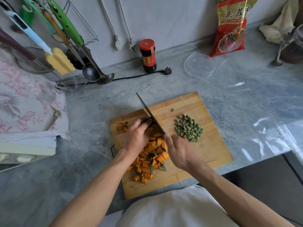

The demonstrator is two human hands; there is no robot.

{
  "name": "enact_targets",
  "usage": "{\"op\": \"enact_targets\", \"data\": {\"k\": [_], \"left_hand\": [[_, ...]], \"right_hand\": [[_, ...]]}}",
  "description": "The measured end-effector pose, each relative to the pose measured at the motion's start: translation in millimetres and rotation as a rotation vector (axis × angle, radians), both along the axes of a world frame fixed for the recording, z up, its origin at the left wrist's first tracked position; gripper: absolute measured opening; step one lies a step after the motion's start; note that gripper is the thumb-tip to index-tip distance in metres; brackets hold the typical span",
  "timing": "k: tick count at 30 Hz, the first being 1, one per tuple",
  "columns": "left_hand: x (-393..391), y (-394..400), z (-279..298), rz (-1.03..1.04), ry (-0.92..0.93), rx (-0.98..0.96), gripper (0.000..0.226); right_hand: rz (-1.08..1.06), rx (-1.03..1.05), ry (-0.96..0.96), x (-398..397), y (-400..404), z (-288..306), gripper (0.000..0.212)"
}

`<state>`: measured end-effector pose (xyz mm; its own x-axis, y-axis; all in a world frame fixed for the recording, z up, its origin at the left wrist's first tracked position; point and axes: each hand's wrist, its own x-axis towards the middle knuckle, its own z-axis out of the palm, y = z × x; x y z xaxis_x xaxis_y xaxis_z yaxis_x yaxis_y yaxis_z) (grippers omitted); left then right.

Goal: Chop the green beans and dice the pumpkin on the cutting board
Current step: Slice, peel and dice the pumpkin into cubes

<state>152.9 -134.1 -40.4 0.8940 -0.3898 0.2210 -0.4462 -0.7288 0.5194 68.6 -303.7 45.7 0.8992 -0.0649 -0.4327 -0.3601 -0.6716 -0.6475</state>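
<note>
Two heaps sit on my cutting board [193, 102]: diced pumpkin [151, 161] near the front edge between my wrists, and chopped green beans [188, 127] well apart to its right. My right hand [179, 151] is wrapped round the handle of the cleaver [148, 112], blade edge-down beside the fingers of my left hand [136, 136]. That hand curls down over a pumpkin piece hidden beneath it, against the blade.
</note>
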Motion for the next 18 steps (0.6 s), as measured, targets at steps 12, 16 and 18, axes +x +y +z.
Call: {"op": "enact_targets", "data": {"k": [12, 16, 18], "left_hand": [[-6, -2, 18, 0.046, 0.081, 0.005, 0.026], [-6, -6, 22, 0.059, 0.045, -0.025, 0.021], [-5, -8, 22, 0.077, 0.056, -0.017, 0.019]], "right_hand": [[-0.072, 0.121, -0.074, -9, -9, 3, 0.056], [-0.08, 0.14, -0.127, -15, -11, 12, 0.064], [-0.063, 0.135, -0.132, -17, -10, 19, 0.065]]}}
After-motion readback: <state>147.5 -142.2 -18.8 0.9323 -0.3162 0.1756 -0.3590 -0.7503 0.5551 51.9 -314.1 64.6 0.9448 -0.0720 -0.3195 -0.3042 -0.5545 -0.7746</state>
